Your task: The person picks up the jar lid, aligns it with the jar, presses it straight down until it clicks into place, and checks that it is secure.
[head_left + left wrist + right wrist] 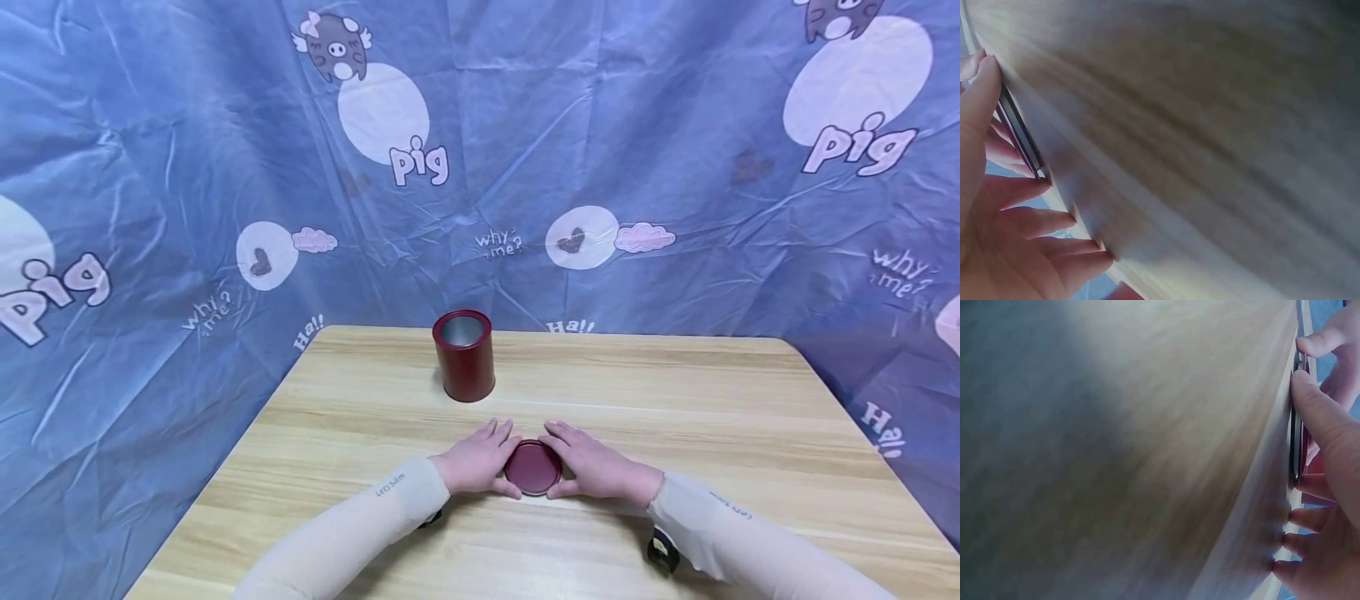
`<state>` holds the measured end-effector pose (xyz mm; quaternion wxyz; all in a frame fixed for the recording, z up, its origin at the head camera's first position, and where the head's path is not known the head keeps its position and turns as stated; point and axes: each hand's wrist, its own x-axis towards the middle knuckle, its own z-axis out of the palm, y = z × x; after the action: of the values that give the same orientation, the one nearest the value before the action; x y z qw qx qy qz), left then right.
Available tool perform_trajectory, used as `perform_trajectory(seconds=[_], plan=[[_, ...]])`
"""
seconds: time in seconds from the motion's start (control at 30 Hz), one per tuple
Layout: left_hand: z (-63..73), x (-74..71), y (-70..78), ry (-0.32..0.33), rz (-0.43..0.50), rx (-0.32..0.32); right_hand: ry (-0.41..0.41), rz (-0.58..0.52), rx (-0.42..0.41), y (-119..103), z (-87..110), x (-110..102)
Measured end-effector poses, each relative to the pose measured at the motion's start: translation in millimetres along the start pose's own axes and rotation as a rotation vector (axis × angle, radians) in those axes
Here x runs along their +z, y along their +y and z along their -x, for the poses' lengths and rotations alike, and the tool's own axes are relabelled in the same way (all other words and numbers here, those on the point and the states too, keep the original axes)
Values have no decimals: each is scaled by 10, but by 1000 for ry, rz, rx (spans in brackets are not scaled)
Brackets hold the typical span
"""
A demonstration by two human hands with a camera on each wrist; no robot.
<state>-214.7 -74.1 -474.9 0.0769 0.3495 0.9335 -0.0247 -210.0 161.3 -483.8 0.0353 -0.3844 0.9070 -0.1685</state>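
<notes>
A round dark red lid (533, 467) lies near the middle of the wooden table, flat or nearly so. My left hand (480, 460) grips its left edge between thumb and index finger, the other fingers spread with their tips on the tabletop. From the opposite side my right hand (600, 465) holds the right edge in the same way. Both wrist views show the lid edge-on, as a thin dark rim (1019, 132) beside the left thumb (982, 94) and a similar rim (1299, 434) beside the right thumb (1313, 403). Behind the hands stands an upright red can (467, 367), its top uncovered.
The light wooden table (675, 392) reaches back to a blue cloth backdrop (510, 108) printed with pigs and words. Each forearm wears a pale sleeve, and a dark strap (663, 550) hangs under the right one.
</notes>
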Motion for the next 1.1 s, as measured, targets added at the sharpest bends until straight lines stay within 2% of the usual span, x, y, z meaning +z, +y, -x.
perform_trajectory(seconds=[0.2,0.5,0.8,0.97,1.1], plan=[[2,-30,9,32,8,27,1,-10,-7,7,-8,5],[13,-43,13,38,42,20,33,-20,-44,13,8,23],[14,-70,-51,69,115,24,54,-88,-15,29,-27,-24],[39,-101,-100,109,150,34,111,-147,-25,36,-32,-27],[53,-184,-146,167,133,62,149,-160,-20,22,-51,-75]])
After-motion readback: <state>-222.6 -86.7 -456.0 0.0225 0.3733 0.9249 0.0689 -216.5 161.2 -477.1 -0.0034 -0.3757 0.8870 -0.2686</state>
